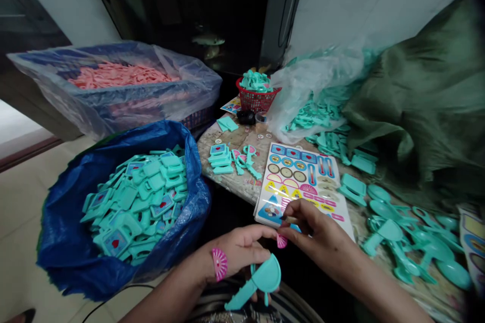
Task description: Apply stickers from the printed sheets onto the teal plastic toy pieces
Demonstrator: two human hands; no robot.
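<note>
My left hand (242, 251) is closed on a teal plastic toy piece (267, 276) with a half-round head and a notched handle. Between the thumb and fingertips of my right hand (318, 234) is a small pink fan-shaped sticker (281, 241); my left index finger reaches its edge. Another pink fan sticker (219, 264) clings to my left wrist. Just beyond my right hand lies a stack of sticker sheets (343, 197), printed with hearts, dials, thermometers and triangles. Some teal pieces with pink fan stickers (244, 159) lie on the table's left part.
On the left, a blue sack (62, 222) holds many teal pieces, and a plastic-lined crate (125, 88) holds pink ones. Loose teal parts (420, 239) cover the table's right side. A red basket (257, 101), a clear bag (318, 75) and a green sack (420, 96) stand behind.
</note>
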